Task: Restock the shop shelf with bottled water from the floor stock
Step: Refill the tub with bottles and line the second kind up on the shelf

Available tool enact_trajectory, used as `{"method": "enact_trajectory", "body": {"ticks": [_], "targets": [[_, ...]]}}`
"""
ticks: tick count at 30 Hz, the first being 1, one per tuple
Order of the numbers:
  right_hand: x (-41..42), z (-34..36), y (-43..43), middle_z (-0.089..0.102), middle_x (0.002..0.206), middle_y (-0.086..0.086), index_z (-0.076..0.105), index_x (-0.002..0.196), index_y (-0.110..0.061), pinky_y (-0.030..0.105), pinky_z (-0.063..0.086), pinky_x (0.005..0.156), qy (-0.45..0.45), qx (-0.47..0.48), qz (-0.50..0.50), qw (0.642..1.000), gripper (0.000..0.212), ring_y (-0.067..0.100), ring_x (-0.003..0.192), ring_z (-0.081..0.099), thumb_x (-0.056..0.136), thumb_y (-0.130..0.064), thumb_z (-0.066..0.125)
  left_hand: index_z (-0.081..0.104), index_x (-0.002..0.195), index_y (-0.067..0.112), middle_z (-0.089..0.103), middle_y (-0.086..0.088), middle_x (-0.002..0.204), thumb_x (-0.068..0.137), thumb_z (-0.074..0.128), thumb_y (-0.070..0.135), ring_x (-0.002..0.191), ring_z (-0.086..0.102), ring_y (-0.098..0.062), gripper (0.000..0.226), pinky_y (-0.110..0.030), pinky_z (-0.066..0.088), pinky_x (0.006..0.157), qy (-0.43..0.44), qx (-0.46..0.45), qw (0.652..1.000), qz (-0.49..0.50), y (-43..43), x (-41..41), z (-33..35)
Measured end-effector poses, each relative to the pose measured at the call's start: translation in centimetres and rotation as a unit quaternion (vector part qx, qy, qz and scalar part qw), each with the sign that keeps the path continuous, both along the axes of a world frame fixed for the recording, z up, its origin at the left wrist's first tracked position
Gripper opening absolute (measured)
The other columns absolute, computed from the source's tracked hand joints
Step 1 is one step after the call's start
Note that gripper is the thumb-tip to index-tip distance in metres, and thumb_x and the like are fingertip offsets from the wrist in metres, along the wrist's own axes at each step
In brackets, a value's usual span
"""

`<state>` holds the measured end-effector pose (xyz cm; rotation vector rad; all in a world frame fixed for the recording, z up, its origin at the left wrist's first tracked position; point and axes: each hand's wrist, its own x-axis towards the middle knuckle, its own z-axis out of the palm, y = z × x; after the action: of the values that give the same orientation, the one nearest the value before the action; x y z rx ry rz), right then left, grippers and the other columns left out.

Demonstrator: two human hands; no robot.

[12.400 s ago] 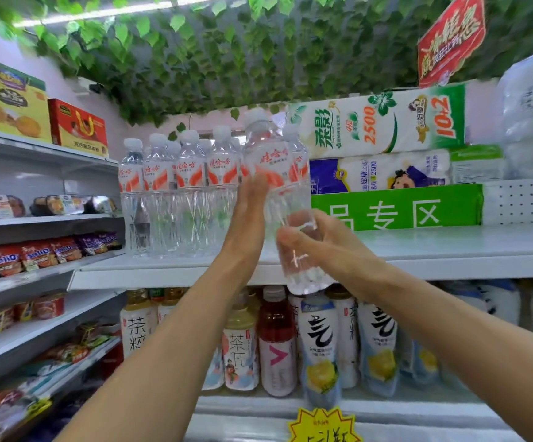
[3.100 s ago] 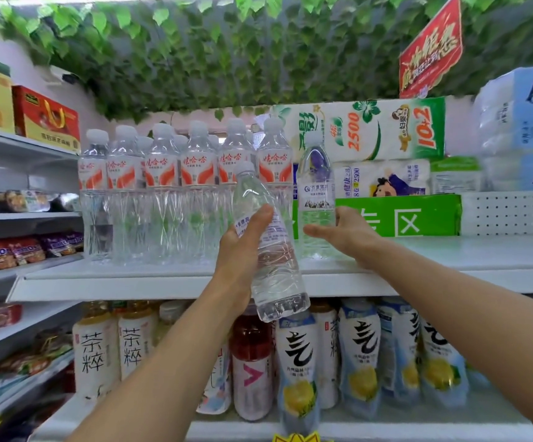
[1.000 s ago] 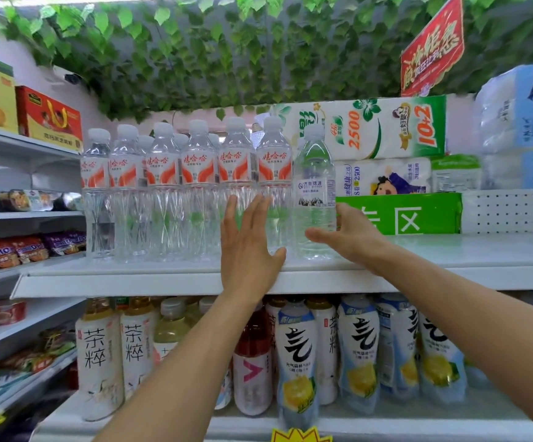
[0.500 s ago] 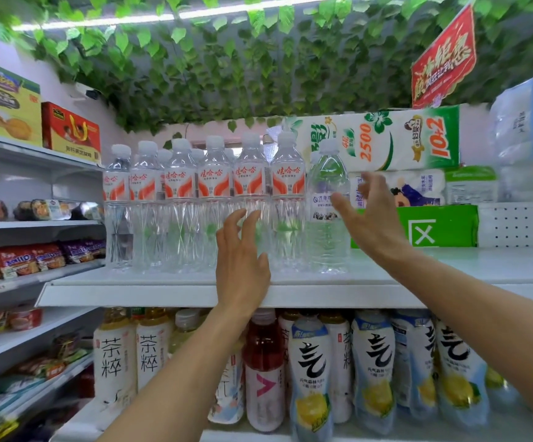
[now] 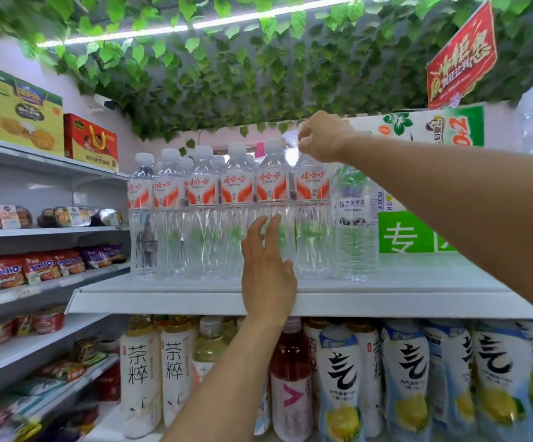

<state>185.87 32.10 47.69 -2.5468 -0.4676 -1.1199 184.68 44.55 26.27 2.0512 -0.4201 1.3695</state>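
Several clear water bottles with red-and-white labels (image 5: 236,193) stand in a row on the white shelf (image 5: 386,306). At the row's right end stands one water bottle with a blue-and-white label (image 5: 354,218). My right hand (image 5: 322,138) is up at cap height, its fingers curled over the top of the rightmost red-labelled bottle (image 5: 311,189); that cap is hidden. My left hand (image 5: 266,269) is flat, fingers straight, in front of the lower bottle bodies at the shelf's front edge, holding nothing.
Bare shelf surface (image 5: 434,275) lies right of the bottles, before a green sign (image 5: 408,234) and tissue packs (image 5: 434,129). Tea and juice bottles (image 5: 175,371) fill the shelf below. Snack shelves (image 5: 35,269) run along the left. Fake ivy hangs overhead.
My right hand rose from beside the blue-labelled bottle to the bottle tops and curled its fingers. My left hand stayed flat at the shelf front.
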Motion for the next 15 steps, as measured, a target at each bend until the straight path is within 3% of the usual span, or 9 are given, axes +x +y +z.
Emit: {"method": "enact_trajectory", "body": {"ticks": [5,15], "targets": [[-0.42,0.11,-0.13,0.064,0.125,0.014,0.072,0.106,-0.001,0.043,0.051,0.097,-0.004,0.026,0.037,0.999,0.020,0.029,0.106,0.062,0.095,-0.010,0.057,0.024,0.153,0.028,0.016,0.006,0.157,0.093,0.060,0.005,0.140,0.016,-0.011,0.074,-0.015,0.024,0.097,0.015,-0.014,1.000,0.001,-0.09,0.02,0.06],[-0.92,-0.22,-0.36,0.066,0.120,0.013,0.071,0.108,0.000,0.033,0.051,0.086,-0.001,0.038,0.050,0.998,0.022,0.028,0.102,0.064,0.097,-0.012,0.056,0.024,0.154,0.025,0.017,0.004,0.157,0.093,0.060,0.006,0.143,0.015,-0.015,0.073,-0.017,0.022,0.101,0.020,0.001,1.000,0.002,0.07,0.01,-0.02]]}}
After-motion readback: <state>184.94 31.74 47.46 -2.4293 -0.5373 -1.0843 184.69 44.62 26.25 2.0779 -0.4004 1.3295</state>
